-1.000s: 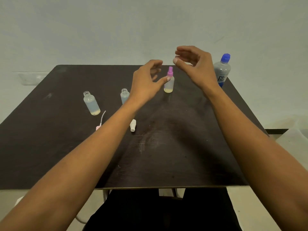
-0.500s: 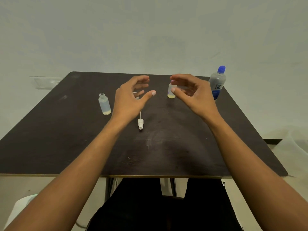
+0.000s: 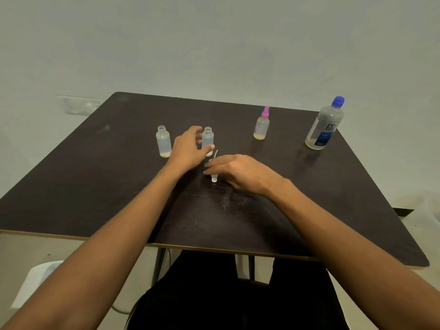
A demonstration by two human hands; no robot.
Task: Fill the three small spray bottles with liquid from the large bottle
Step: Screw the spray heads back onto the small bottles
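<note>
Two uncapped small bottles stand left of centre on the dark table (image 3: 333,210). My left hand (image 3: 188,151) curls round the middle bottle (image 3: 208,138), thumb in front, fingers behind. The left bottle (image 3: 163,144) stands free beside it, with a little yellowish liquid at its bottom. A white spray head (image 3: 214,178) with its thin tube lies flat just in front, and the straight fingers of my right hand (image 3: 238,170) lie across it. The third small bottle (image 3: 261,127), capped with a pink sprayer, stands further right. At the far right is the large bottle (image 3: 325,126), blue cap on.
The table's near edge runs just above my lap. A pale wall rises behind the table, with a white wall plate (image 3: 78,104) at the left. Something white (image 3: 35,282) sits on the floor at the lower left.
Both hands have dropped from the air near the pink-capped bottle down and left. The left now grips the middle bottle and the right rests on the white spray head. The view shifted too.
</note>
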